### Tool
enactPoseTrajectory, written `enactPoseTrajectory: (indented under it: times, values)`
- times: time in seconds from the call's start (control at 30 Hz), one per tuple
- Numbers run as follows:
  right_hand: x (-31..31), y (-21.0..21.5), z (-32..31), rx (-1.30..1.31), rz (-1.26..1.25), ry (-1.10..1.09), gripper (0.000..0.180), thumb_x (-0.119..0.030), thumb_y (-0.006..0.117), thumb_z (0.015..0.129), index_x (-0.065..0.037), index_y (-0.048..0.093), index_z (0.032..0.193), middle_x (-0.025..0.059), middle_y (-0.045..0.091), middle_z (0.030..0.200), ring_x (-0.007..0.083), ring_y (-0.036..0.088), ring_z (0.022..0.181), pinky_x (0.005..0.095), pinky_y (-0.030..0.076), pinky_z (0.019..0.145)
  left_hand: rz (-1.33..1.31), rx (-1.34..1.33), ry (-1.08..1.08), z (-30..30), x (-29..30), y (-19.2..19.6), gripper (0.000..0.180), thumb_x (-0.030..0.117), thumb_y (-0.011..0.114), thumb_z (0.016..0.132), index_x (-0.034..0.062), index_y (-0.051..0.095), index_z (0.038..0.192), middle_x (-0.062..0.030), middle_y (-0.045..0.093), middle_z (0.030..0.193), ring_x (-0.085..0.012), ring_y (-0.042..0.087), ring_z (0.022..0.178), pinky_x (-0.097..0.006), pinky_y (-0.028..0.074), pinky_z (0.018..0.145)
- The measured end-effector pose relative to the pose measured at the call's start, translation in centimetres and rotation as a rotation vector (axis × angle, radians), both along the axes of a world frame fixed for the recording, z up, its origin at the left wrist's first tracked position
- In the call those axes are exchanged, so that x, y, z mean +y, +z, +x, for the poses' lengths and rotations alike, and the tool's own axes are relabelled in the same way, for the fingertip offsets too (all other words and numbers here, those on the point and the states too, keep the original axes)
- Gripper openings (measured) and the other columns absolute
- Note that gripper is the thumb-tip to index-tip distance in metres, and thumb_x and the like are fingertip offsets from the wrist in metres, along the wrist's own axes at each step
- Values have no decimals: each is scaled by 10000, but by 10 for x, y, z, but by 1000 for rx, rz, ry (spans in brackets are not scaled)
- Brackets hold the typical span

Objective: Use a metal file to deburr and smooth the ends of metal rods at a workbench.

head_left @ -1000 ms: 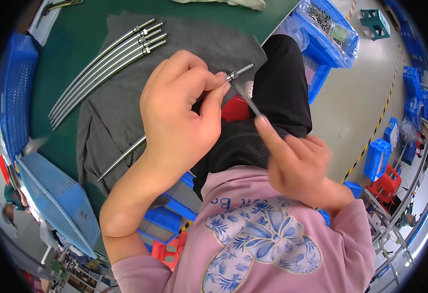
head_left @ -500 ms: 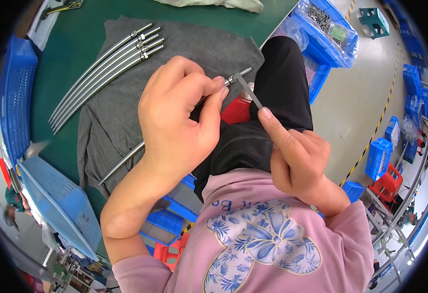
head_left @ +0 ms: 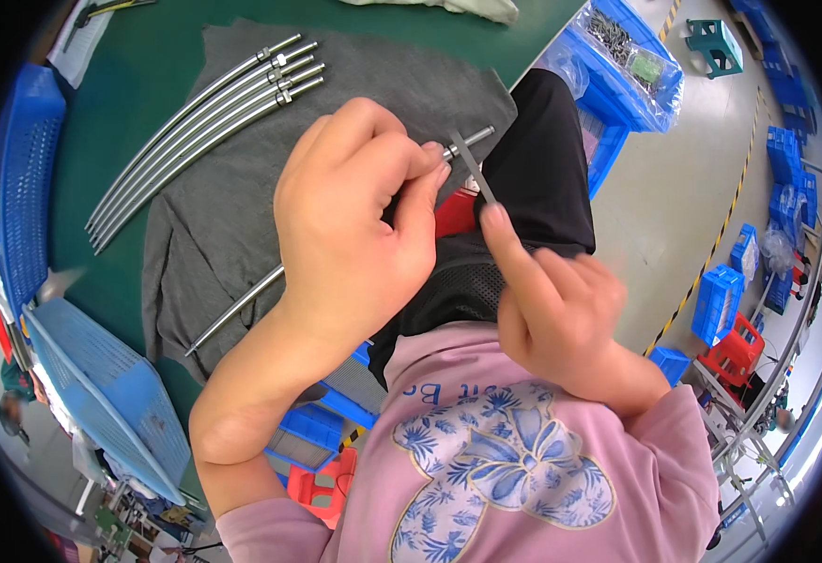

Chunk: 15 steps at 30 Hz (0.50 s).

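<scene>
My left hand (head_left: 359, 202) is closed round a slim metal rod (head_left: 234, 311), pinching it near its collared end between thumb and index finger. The rod slants across my left forearm, its middle hidden behind the hand, and its narrow tip shows beyond my fingertips. In my right hand (head_left: 561, 305) is a thin flat grey file (head_left: 474, 172), the index finger stretched along it. The file crosses the rod just beyond the collar and seems to touch it. Several similar metal rods (head_left: 181, 141) with collars lie side by side on a grey cloth (head_left: 411, 89).
The grey cloth covers part of a green table (head_left: 171, 42). Blue perforated baskets (head_left: 110, 375) stand along the left. A blue bin (head_left: 608, 89) of small metal parts is at the upper right. Red stools and blue crates stand on the floor.
My right hand has moved slightly left and the file has slid across the rod, its far end now showing further past it. My left hand keeps its pinch; the whole view has shifted a little.
</scene>
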State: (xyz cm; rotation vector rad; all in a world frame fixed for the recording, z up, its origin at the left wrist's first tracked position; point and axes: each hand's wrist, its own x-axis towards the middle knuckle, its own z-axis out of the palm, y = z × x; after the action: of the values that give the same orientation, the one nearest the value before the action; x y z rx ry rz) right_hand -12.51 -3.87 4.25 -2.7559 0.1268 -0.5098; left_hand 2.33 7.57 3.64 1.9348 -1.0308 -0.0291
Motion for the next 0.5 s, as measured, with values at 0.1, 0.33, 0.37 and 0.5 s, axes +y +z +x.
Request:
enactPoseTrajectory:
  times: [0.1,0.33,0.37,0.5]
  values:
    - [-7,-4,14,-6,-26,14,570,35,571,619,-42,632,1180,22,315,515,173,324,380,298,274,394,-58,36,25,-3,-3,-1,138,-43,696,650,15,572,668,-62,510,683,-243,512,612,-343,398,533]
    - [-6,1,0,116,9,0,565,46,563,632,-36,623,1187,28,348,518,177,349,397,309,296,409,-39,1,47,1,-6,0,142,-43,692,651,13,562,658,-65,505,679,-245,513,616,-344,398,535]
    - [-8,-4,14,4,6,21,593,46,564,595,-30,630,1179,21,327,504,166,337,381,302,289,397,-16,-16,31,-1,-4,1,145,-45,693,650,13,560,658,-66,504,679,-246,512,616,-343,397,535]
    - [-5,3,5,19,8,35,595,49,562,604,-26,620,1191,23,344,507,169,354,381,299,294,399,-57,23,50,-2,-2,-3,147,-47,694,639,12,561,658,-67,501,675,-253,510,611,-342,397,532]
